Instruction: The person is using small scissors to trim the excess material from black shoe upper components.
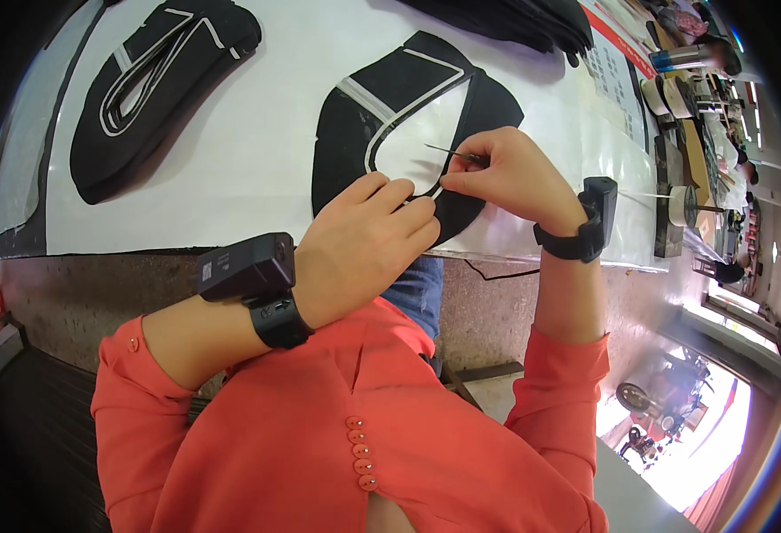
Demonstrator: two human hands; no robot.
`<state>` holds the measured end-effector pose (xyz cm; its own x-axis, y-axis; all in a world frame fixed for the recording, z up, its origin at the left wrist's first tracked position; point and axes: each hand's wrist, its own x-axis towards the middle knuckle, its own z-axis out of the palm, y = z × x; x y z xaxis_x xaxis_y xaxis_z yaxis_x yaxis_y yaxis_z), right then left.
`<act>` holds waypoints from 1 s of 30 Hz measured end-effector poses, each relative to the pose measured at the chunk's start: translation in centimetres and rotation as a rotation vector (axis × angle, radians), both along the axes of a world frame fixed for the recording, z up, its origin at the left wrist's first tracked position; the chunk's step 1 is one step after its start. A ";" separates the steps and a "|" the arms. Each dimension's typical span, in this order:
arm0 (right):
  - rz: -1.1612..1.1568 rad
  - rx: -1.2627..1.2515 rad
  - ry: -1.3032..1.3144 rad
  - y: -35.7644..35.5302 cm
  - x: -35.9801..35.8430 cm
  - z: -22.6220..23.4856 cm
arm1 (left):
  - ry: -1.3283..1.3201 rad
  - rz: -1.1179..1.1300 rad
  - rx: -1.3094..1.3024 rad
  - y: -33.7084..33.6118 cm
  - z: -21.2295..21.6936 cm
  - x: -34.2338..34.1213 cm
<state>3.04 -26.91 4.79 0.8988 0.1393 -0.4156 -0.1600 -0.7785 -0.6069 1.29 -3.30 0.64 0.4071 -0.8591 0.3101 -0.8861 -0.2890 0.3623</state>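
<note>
A black fabric piece (337,147), shaped like a shoe upper, lies in front of me on the white-covered table. White tape (415,108) runs along the edge of its opening. My left hand (368,235) presses bent, closed fingers on the piece's near edge, by the curve of the tape; the fingertips are partly hidden. Just to the right, my right hand (507,171) pinches a thin pointed metal tool (444,150). Its tip points left over the opening, and the grip hides most of its body, so its exact kind is unclear.
A second black taped upper (155,107) lies at the far left. More black pieces (515,22) are stacked at the back. Rolls of white tape (681,206) stand along the right edge, one with a strand towards my right wrist. A metallic bottle (683,58) is farther back.
</note>
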 end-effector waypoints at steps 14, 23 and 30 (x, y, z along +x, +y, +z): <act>-0.044 0.057 -0.022 -0.6 -0.2 -0.9 | -0.055 0.101 -0.039 -0.4 -0.4 -0.8; 0.003 0.194 0.037 -0.6 -1.2 -0.4 | -0.025 0.068 -0.049 0.7 -0.2 -0.5; -0.023 0.165 -0.059 0.6 -0.2 0.7 | -0.014 0.058 -0.085 0.3 -0.4 -0.6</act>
